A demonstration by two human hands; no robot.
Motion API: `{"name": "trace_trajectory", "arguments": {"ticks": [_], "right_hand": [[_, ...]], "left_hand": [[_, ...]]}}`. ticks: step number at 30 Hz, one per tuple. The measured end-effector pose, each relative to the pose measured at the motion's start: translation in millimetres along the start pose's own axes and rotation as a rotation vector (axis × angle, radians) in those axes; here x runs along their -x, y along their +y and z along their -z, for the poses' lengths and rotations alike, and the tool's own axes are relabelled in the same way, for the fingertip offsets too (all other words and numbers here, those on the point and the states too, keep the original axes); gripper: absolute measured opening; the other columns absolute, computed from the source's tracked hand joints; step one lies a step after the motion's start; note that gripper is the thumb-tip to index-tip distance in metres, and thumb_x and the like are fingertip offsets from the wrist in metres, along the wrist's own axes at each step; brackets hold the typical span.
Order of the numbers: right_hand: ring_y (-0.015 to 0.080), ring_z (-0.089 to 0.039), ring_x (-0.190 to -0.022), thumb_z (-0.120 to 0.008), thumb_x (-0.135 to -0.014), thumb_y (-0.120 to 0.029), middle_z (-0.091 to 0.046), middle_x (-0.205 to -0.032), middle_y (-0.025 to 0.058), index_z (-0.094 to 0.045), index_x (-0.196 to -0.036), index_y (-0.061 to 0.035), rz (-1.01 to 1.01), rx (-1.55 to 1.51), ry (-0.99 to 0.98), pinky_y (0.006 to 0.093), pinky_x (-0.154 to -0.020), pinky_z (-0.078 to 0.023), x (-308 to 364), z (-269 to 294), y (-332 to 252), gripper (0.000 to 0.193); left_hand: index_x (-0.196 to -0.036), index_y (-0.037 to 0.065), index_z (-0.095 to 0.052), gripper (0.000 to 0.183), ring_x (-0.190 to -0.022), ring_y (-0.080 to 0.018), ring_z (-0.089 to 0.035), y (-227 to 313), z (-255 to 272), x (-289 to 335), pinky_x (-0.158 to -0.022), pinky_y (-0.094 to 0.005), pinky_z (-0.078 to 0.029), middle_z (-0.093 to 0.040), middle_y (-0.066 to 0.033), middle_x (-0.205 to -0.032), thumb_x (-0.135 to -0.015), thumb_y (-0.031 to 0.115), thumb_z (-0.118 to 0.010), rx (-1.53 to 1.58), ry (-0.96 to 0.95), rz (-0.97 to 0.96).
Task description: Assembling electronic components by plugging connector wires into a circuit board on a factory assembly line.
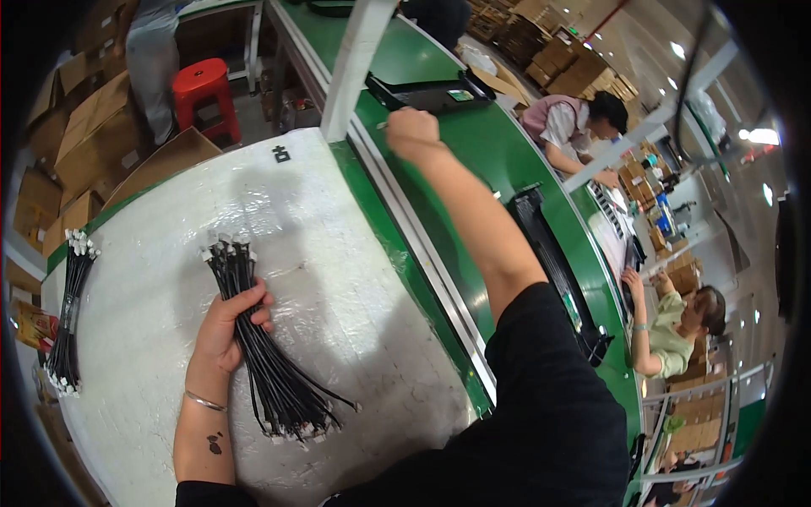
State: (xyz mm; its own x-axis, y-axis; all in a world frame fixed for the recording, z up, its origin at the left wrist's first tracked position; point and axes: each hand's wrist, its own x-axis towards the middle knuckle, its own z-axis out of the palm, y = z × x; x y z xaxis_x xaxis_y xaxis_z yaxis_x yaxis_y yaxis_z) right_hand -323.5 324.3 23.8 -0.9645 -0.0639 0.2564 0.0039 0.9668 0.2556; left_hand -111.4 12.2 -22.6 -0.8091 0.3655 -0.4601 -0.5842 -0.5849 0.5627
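My left hand [232, 325] is closed round the middle of a bundle of black cables [274, 372] with small white connectors at both ends. It holds the bundle over the white, plastic-wrapped table surface [355, 329]. My right arm stretches out across the green conveyor belt [473, 152]. There my right hand [411, 135] has its fingers bent closed, with a small pale bit at their tips that is too small to name. Just beyond that hand lies a long black panel [422, 91] with a small green board on it.
A second bundle of black cables [72, 313] lies at the table's left edge. Another black panel [549, 253] rests on the belt, right of my arm. A white post [355, 72] rises beside the metal rail. Two people work across the belt. A red stool [203, 89] stands far left.
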Motion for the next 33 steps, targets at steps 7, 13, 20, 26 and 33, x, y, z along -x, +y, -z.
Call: {"name": "trace_trajectory", "arguments": {"ticks": [7,13,20,26,33], "right_hand": [[0.0329,-0.058,-0.093,-0.062,-0.076,-0.034,-0.055,-0.106,0.0137,-0.055,-0.101,-0.0089,-0.206,-0.018,-0.091,0.0423,-0.078,-0.047,-62.0,-73.3,63.7,0.036],[0.0322,-0.059,-0.081,-0.065,-0.072,-0.023,-0.056,-0.091,0.0106,-0.053,-0.089,-0.0065,-0.006,0.111,0.115,0.0410,-0.066,-0.049,-19.0,-38.3,98.0,0.026],[0.0275,-0.054,-0.068,-0.061,-0.060,-0.013,-0.048,-0.072,0.0089,-0.044,-0.070,-0.0052,0.546,-0.081,0.305,0.0362,-0.056,-0.046,175.0,116.7,64.9,0.021],[0.0204,-0.052,-0.059,-0.056,-0.059,-0.008,-0.045,-0.066,0.0068,-0.044,-0.065,-0.0066,0.856,-0.425,0.315,0.0325,-0.047,-0.044,285.2,186.8,-41.2,0.013],[0.0174,-0.058,-0.082,-0.061,-0.069,-0.020,-0.064,-0.084,-0.0008,-0.068,-0.083,-0.0141,1.062,-0.018,0.001,0.0319,-0.053,-0.042,321.9,206.5,-272.7,0.017]], "left_hand": [[-0.094,0.004,-0.052,0.018,-0.054,-0.0097,-0.049,8.1,-7.7,1.3,-0.052,-0.0270,-0.046,-0.056,-0.0078,-0.074,-0.079,0.007,-0.060,-0.053,-0.005,0.001],[-0.094,0.004,-0.051,0.018,-0.052,-0.0089,-0.047,6.7,-11.1,-4.3,-0.051,-0.0256,-0.045,-0.055,-0.0059,-0.072,-0.079,0.008,-0.060,-0.119,-0.018,0.018],[-0.083,0.007,-0.051,0.007,-0.049,-0.0057,-0.040,8.4,13.5,0.8,-0.047,-0.0210,-0.040,-0.046,0.0019,-0.065,-0.084,0.013,-0.054,0.178,-0.106,0.128],[-0.105,0.000,-0.036,0.019,-0.045,-0.0054,-0.032,57.2,-47.3,163.6,-0.043,-0.0193,-0.031,-0.032,0.0004,-0.062,-0.094,0.015,-0.035,0.367,-0.660,-0.296],[-0.106,0.003,-0.032,0.017,-0.044,-0.0065,-0.029,43.2,-7.3,300.7,-0.042,-0.0211,-0.031,-0.029,0.0004,-0.064,-0.095,0.016,-0.032,0.257,-0.672,-0.512]]}}
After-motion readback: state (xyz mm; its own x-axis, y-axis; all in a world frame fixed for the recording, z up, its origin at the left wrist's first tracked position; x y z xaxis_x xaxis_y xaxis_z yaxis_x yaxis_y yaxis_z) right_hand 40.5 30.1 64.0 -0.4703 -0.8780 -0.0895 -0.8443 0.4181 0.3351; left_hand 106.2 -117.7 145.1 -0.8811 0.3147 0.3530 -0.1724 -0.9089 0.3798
